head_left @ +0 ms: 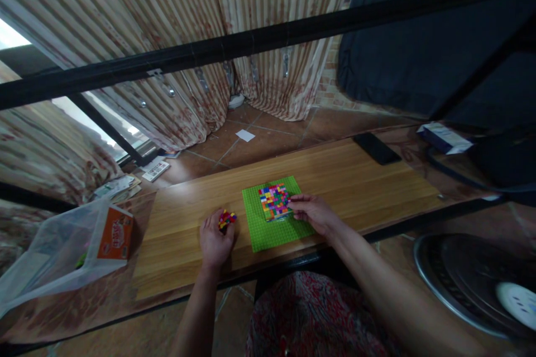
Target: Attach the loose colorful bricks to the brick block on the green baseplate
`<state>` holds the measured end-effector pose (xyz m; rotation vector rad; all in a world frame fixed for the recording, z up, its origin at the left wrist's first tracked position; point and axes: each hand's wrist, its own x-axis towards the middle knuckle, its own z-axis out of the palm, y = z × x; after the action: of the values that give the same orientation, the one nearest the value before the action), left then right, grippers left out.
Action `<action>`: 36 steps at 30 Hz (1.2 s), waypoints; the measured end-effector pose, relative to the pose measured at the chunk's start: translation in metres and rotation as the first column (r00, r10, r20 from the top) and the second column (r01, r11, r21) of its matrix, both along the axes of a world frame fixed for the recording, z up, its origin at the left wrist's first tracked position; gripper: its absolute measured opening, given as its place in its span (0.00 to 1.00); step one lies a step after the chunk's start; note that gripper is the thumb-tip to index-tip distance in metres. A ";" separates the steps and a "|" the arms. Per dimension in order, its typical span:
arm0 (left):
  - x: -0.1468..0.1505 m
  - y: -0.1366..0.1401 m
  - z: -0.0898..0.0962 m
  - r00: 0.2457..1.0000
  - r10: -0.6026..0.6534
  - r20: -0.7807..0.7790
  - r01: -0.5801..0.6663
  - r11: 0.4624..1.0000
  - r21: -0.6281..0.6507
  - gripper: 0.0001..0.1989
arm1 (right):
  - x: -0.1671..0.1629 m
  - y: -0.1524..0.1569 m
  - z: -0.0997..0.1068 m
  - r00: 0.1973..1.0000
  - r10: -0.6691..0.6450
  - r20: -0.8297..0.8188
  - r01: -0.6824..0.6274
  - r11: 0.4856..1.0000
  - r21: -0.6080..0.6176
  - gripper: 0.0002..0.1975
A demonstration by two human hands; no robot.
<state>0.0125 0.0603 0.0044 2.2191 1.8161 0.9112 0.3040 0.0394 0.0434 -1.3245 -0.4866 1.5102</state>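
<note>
On the wooden board, the left hand (215,239) is curving around a pile of loose toy bricks (226,220), though whether it is gripping any I cannot tell. A multicoloured brick block (274,202) is sitting on the green studded baseplate (262,239), and the right hand (314,212) is bringing thumb and fingers together at its right edge, any pinched brick being too small to tell. Further right, a black smartphone (377,148) is lying flat.

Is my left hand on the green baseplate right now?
No, your left hand is by the small colorful bricks, over the wooden board beside the green baseplate.
</note>
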 end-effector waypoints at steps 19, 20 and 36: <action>0.000 0.000 0.002 1.000 -0.016 -0.002 0.016 1.000 0.017 0.17 | -0.008 -0.015 -0.009 0.991 -0.107 -0.080 0.116 0.987 0.115 0.19; 0.001 0.000 0.002 1.000 -0.016 -0.004 0.016 1.000 0.016 0.17 | -0.006 -0.018 -0.009 0.989 -0.128 -0.067 0.136 0.983 0.120 0.19; 0.005 -0.005 0.004 1.000 0.008 0.030 -0.008 1.000 -0.008 0.17 | -0.076 -0.067 0.006 0.770 0.078 0.633 -0.391 0.842 0.372 0.08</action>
<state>0.0180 0.0553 0.0085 2.1832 1.8135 0.9313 0.2283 -0.0272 0.0491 -1.3358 -1.4095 1.0162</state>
